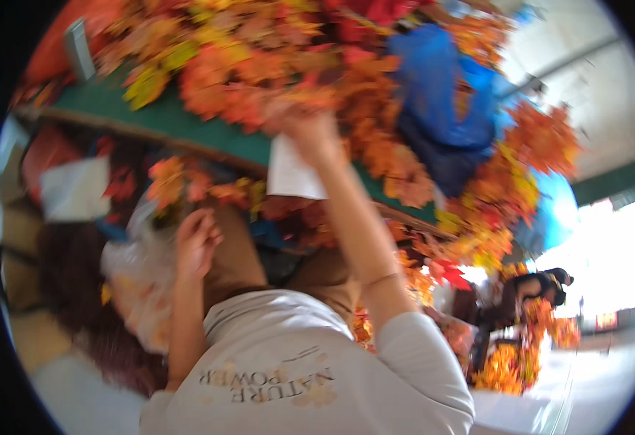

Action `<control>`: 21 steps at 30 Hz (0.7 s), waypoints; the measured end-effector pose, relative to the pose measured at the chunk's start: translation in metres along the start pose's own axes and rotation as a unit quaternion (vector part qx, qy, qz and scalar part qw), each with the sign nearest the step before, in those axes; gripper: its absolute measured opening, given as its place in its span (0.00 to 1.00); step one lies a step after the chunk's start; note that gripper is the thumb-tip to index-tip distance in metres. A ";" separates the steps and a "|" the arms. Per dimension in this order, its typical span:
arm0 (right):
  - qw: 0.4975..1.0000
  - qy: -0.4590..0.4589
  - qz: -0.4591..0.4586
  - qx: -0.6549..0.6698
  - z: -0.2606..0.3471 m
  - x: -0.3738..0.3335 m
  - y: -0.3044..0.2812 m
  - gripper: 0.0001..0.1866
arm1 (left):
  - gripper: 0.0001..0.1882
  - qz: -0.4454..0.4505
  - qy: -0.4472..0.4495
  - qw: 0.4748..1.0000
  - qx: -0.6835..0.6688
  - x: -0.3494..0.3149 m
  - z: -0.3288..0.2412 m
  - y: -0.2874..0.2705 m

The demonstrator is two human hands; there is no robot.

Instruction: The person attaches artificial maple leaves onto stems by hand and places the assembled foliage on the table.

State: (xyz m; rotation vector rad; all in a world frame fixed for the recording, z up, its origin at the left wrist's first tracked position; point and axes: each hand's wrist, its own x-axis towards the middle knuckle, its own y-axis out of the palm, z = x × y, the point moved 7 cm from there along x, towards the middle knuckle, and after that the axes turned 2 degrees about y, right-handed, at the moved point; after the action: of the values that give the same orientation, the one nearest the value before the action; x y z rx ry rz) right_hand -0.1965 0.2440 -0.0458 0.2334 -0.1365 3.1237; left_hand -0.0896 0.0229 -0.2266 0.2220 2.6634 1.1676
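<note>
Green counter (151, 119) heaped with orange leaf garlands (259, 65); right hand (310, 130) pinches into them, seemingly to pull some free, while left hand (196, 243) grips a clear bag (140, 279), keeping it within reach.

Matt cloth-like artificial leaves (259, 65) in orange, red and yellow, heaped at twelve o'clock, slightly rough at the edges. Smooth matt green counter (180, 127) beneath. Glossy, crinkled blue plastic bag (441, 94) at one o'clock. Thin clear plastic bag (133, 268), shiny and wrinkled, at nine o'clock by the left hand (196, 243). Flat white paper sheet (292, 174) under the right hand (310, 130). Soft matt grey cloth sleeve (419, 348).
</note>
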 end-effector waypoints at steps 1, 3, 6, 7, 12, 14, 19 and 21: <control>0.983 0.017 0.033 0.182 0.001 -0.023 0.029 0.03 | 0.10 -0.030 -0.004 0.999 0.016 -0.009 -0.004 0.002; 0.975 -0.012 0.083 0.207 -0.001 -0.061 0.059 0.03 | 0.10 -0.042 -0.005 0.999 0.030 -0.012 -0.014 0.017; 0.975 0.110 0.006 0.191 -0.025 -0.108 0.080 0.08 | 0.10 -0.048 0.017 0.998 0.023 -0.015 -0.022 0.030; 0.982 0.068 -0.046 0.170 -0.033 -0.113 0.069 0.06 | 0.09 -0.052 0.035 0.997 0.042 -0.016 -0.023 0.044; 0.944 -0.019 -0.211 0.254 -0.005 -0.154 0.038 0.03 | 0.13 0.009 0.086 0.994 0.065 -0.020 -0.036 0.097; 0.924 -0.072 -0.258 0.274 0.012 -0.164 0.025 0.02 | 0.12 -0.037 0.067 0.996 0.038 -0.020 -0.029 0.099; 0.970 -0.131 -0.190 0.071 0.003 -0.165 0.046 0.06 | 0.12 -0.042 0.065 0.997 0.014 -0.034 -0.026 0.096; 0.920 0.052 -0.171 0.348 -0.039 -0.157 0.060 0.06 | 0.12 -0.028 0.065 0.997 0.002 -0.034 -0.025 0.097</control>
State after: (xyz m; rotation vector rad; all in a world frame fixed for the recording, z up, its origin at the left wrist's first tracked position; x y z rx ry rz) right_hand -0.0482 0.1875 -0.1132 0.0731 0.9171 2.6884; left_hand -0.0592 0.0627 -0.1335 0.0724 2.7642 1.1995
